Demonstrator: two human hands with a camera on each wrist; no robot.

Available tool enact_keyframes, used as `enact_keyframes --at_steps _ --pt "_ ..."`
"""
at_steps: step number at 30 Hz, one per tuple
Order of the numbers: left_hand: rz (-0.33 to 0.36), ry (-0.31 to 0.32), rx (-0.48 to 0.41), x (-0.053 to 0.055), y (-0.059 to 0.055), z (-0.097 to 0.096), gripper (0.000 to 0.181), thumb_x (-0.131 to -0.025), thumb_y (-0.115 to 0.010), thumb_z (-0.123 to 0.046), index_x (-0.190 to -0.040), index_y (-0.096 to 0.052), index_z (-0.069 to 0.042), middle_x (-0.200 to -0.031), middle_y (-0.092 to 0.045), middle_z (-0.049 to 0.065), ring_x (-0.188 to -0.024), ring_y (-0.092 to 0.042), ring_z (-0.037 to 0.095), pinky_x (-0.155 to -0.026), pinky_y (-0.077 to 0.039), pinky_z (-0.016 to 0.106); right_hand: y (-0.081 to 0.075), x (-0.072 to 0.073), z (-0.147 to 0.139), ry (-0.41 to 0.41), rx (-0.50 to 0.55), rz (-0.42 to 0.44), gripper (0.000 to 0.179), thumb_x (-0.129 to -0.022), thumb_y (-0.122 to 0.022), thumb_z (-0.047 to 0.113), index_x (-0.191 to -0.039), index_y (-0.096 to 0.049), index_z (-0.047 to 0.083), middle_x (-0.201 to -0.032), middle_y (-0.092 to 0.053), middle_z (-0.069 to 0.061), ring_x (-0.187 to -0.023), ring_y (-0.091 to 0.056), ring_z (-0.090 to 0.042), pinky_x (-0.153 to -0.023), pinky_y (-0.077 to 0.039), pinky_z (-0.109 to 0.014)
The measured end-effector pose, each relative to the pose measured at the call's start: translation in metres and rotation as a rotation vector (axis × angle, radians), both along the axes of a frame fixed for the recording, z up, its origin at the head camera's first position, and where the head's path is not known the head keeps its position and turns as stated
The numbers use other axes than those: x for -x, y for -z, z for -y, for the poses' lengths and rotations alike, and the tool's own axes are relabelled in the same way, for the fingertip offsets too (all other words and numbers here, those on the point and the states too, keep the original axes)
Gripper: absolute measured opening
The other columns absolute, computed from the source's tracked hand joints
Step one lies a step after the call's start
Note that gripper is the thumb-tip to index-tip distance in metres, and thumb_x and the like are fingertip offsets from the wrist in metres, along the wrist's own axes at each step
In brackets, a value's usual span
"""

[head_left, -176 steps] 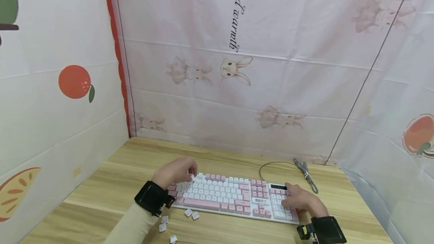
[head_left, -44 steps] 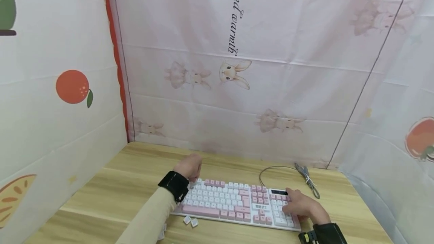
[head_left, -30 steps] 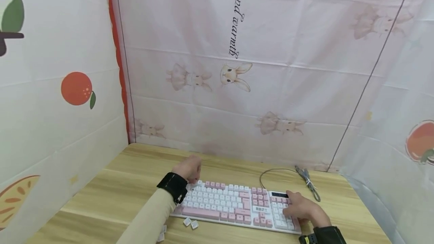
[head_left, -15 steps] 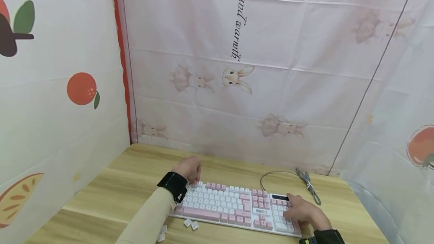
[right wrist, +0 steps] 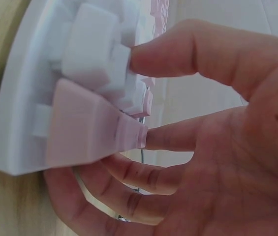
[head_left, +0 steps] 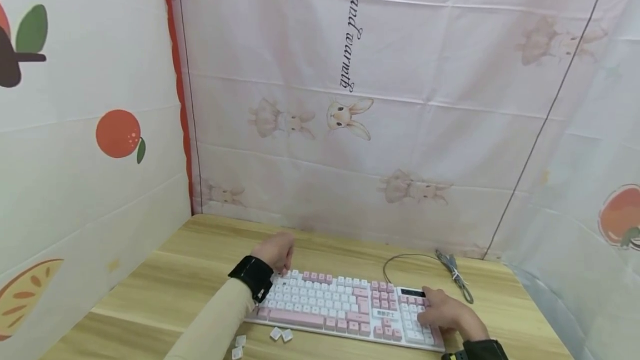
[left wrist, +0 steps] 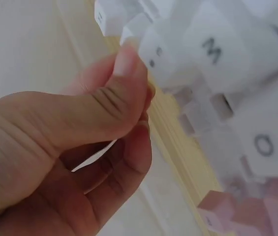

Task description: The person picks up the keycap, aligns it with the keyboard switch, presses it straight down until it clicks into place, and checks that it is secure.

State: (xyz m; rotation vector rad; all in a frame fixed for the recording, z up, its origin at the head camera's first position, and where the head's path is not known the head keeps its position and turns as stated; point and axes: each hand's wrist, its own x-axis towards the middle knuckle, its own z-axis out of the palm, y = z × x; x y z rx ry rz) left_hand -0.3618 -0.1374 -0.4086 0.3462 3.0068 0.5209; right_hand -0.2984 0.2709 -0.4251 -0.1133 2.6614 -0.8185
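Pink rabbit-print cloth (head_left: 310,49) backs a wooden table (head_left: 135,304); right hand (head_left: 446,312) grips the keyboard (head_left: 345,305), left hand (head_left: 274,251): hold unclear.

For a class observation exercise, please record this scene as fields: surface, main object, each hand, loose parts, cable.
Surface: wood-grain table
Main object: pink-and-white computer keyboard
Left hand: at the far left corner, thumb tip by a white keycap; pinch unclear
Right hand: grips the right end
Loose parts: four white keycaps before the keyboard
Cable: bundled, behind the right end
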Motion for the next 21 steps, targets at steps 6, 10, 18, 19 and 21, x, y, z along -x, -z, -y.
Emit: enact_keyframes --at_steps 6,10,18,19,21 --pt "0.003 0.021 0.004 -0.003 -0.001 0.001 0.028 -0.073 -0.082 0.014 -0.062 -0.07 -0.008 -0.061 -0.064 0.0 -0.056 -0.059 0.015 -0.051 -0.046 0.025 0.003 0.002 -0.001 -0.022 -0.032 -0.014 0.085 -0.085 -0.07 0.013 -0.151 -0.027 -0.018 -0.144 -0.038 -0.047 -0.101 -0.057 -0.035 -0.074 -0.052 -0.042" --pt "-0.008 0.039 0.05 -0.006 -0.008 0.0 0.024 -0.072 -0.089 0.004 -0.064 -0.071 -0.01 -0.064 -0.064 -0.003 -0.06 -0.059 0.015 -0.055 -0.049 0.027 0.001 0.004 0.0 -0.052 -0.041 -0.028 0.083 -0.086 -0.071 0.014 -0.149 -0.028 -0.02 -0.146 -0.036 -0.048 -0.11 -0.052 -0.041 -0.088 -0.048 -0.048" --pt "0.001 0.04 -0.021 -0.013 -0.011 0.008 0.02 -0.073 -0.089 0.0 -0.076 -0.073 -0.01 -0.075 -0.067 -0.002 -0.069 -0.061 0.016 -0.063 -0.052 0.032 0.001 0.002 0.0 -0.046 -0.04 -0.022 0.082 -0.087 -0.071 0.013 -0.149 -0.028 -0.02 -0.146 -0.037 -0.048 -0.11 -0.053 -0.041 -0.09 -0.048 -0.048" --pt "-0.001 0.04 -0.039 -0.015 -0.011 0.01 0.019 -0.074 -0.089 0.0 -0.078 -0.073 -0.009 -0.076 -0.067 -0.001 -0.071 -0.061 0.016 -0.064 -0.052 0.032 0.001 0.002 0.0 -0.045 -0.043 -0.021 0.083 -0.087 -0.071 0.014 -0.149 -0.028 -0.02 -0.146 -0.036 -0.048 -0.111 -0.052 -0.041 -0.091 -0.047 -0.048" --pt "-0.006 0.037 -0.073 -0.017 -0.011 0.014 0.019 -0.074 -0.088 -0.001 -0.082 -0.073 -0.009 -0.08 -0.067 0.0 -0.073 -0.061 0.017 -0.067 -0.053 0.034 0.0 0.002 0.0 -0.045 -0.047 -0.021 0.083 -0.087 -0.071 0.014 -0.15 -0.028 -0.02 -0.147 -0.035 -0.048 -0.112 -0.052 -0.042 -0.092 -0.046 -0.05"
